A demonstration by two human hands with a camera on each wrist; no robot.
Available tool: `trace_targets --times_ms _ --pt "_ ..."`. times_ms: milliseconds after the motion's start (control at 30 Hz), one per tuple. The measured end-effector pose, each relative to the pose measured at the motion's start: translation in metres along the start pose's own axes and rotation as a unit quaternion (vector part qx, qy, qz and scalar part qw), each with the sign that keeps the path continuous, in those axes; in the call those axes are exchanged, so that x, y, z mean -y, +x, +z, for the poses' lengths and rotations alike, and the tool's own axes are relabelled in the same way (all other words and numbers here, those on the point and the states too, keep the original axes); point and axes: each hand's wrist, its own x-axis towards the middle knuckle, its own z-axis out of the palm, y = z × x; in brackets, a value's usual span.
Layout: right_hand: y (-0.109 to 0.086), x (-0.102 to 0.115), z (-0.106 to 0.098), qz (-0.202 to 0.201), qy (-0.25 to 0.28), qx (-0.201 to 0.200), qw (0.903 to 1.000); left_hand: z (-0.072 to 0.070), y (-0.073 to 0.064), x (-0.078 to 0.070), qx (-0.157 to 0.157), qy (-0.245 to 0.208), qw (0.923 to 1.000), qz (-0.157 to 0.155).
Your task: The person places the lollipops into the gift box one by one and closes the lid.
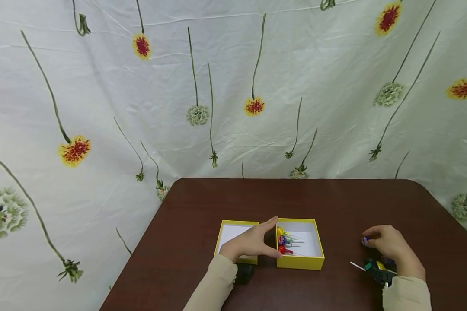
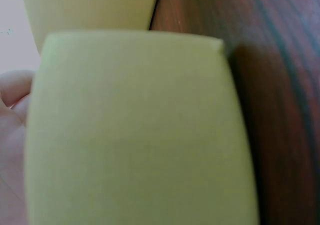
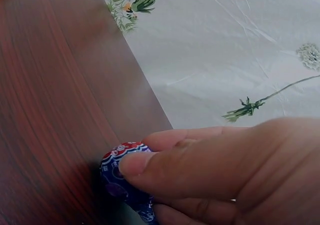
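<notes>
A yellow open box (image 1: 300, 262) with a white inside stands on the table, and several lollipops (image 1: 284, 240) in yellow, purple and red wrappers lie along its left side, sticks pointing right. My left hand (image 1: 253, 242) holds this box at its left side, thumb at the near corner and fingers by the far one. Over to the right, my right hand (image 1: 391, 246) pinches a lollipop (image 3: 120, 172) in a purple-blue wrapper between thumb and fingers, low over the table. Its stick is hidden by the hand.
A second yellow box part (image 1: 239, 223), white inside, lies just left of the box, partly behind my left hand. More lollipops (image 1: 387, 261) lie by my right wrist, partly covered by the wrist camera (image 1: 377, 271). The dark table (image 1: 202, 203) ends at a flowered cloth (image 1: 233, 142).
</notes>
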Motion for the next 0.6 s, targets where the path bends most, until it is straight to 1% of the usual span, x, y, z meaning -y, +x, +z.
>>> trace_targets --times_ms 167,267,333,600 --pt "0.002 0.002 -0.001 -0.006 -0.01 -0.007 0.9999 0.0 0.0 0.001 -0.002 0.003 1.0 0.001" --pt "0.004 0.004 -0.001 -0.014 -0.019 -0.019 0.9995 0.0 0.0 0.001 -0.002 0.005 1.0 0.0" --pt "0.004 0.007 -0.001 -0.017 -0.015 -0.026 0.9994 0.001 0.0 0.002 -0.001 0.003 1.0 0.002" --pt "0.003 0.017 0.002 -0.03 -0.003 -0.072 0.9969 0.001 0.0 0.001 -0.003 0.0 1.0 -0.005"
